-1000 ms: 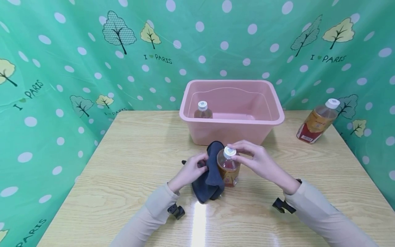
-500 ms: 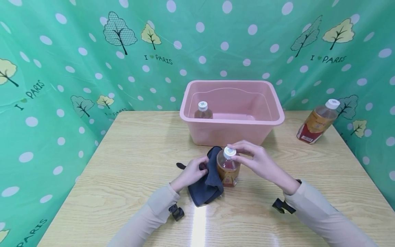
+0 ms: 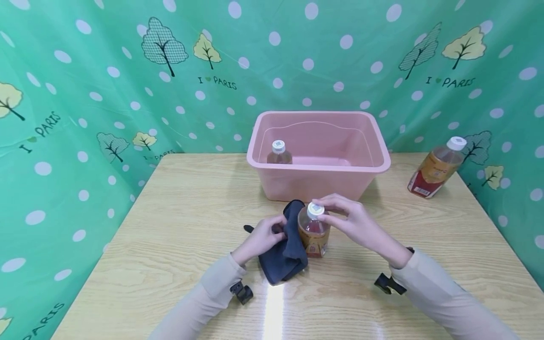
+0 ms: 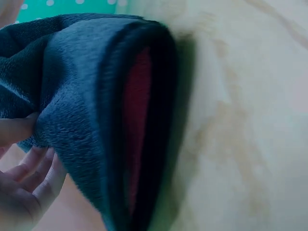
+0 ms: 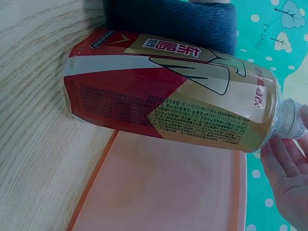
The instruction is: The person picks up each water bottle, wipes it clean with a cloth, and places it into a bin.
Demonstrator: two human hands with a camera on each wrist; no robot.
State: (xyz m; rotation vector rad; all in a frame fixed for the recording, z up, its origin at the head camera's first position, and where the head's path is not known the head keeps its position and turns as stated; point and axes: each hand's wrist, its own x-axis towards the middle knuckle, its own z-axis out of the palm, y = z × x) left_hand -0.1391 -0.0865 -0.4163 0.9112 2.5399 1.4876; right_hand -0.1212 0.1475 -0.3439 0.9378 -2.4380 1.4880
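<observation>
A drink bottle (image 3: 313,236) with a white cap and a red and gold label stands upright on the table, in front of the pink tub. My right hand (image 3: 346,217) holds it by the cap, thumb and fingers on either side. Against the bottle's left side lies a dark blue cloth (image 3: 284,257), fuzzy and folded, with a dark edging in the left wrist view. My left hand (image 3: 265,236) pinches this cloth (image 4: 77,96) between thumb and fingers. In the right wrist view the bottle's label (image 5: 168,91) faces the camera, with the cloth (image 5: 173,24) behind it.
A pink tub (image 3: 318,182) stands at the back middle of the wooden table (image 3: 170,226); a white-capped bottle (image 3: 279,152) is inside at its left. Another bottle (image 3: 437,167) stands at the back right. A green dotted curtain (image 3: 229,52) surrounds the table's back and sides.
My left hand has drawn the cloth slightly left and down along the bottle's side, then stays nearly still. The right hand and the bottle hold their place.
</observation>
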